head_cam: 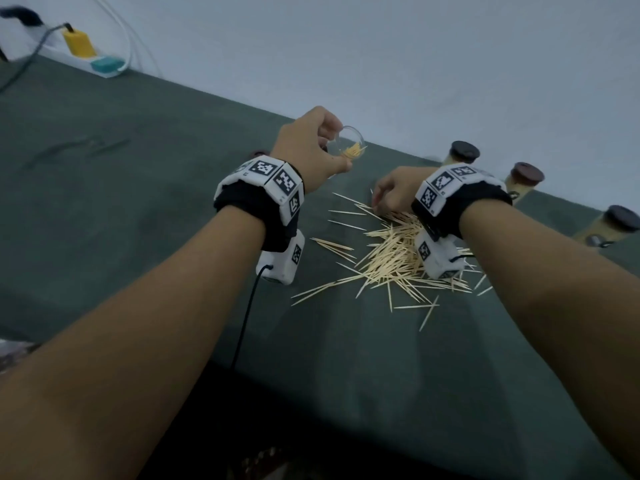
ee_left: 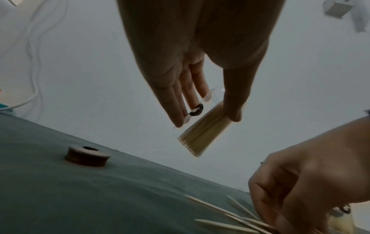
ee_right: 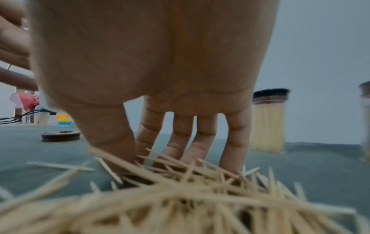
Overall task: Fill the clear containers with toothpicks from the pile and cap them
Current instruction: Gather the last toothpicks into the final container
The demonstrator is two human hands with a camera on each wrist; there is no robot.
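The left hand point(head_cam: 311, 147) is holding a clear tube point(head_cam: 349, 143) above the table point(head_cam: 138, 202), tilted, with its open mouth facing up and toward the wall. The thumb point(ee_left: 236, 101) is pressing one side of the tube point(ee_left: 200, 126) and the fingers point(ee_left: 180, 101) are lying along the opposite side, so the grip is a pinch across the wall. The tube is partly filled: a bundle of toothpicks is lying against its lower wall, and the remaining space is showing clear. A small dark mark is showing on the tube wall near the fingertips.

The right hand point(head_cam: 394, 192) is reaching down into the far edge of the pile point(head_cam: 398, 258). Its fingers point(ee_right: 180, 142) are pointing downward, nearly straight, with the thumb point(ee_right: 112, 134) closing toward them among the toothpicks point(ee_right: 180, 182). Whether any toothpick is actually pinched cannot be determined, since the tips are hidden by the pile.

A loose brown cap point(ee_left: 87, 156) is lying flat on the table, left of the pile and apart from it, with a hole showing in its top.

Three capped tubes are standing along the far table edge to the right: the first point(head_cam: 462, 155), the second point(head_cam: 523, 180) and the third point(head_cam: 609, 225). Each is carrying a dark cap and is appearing packed with toothpicks. The nearest one point(ee_right: 268, 123) is showing toothpicks filling its full height under the cap.

A power strip point(head_cam: 86, 53) with plugs is lying at the far left corner.
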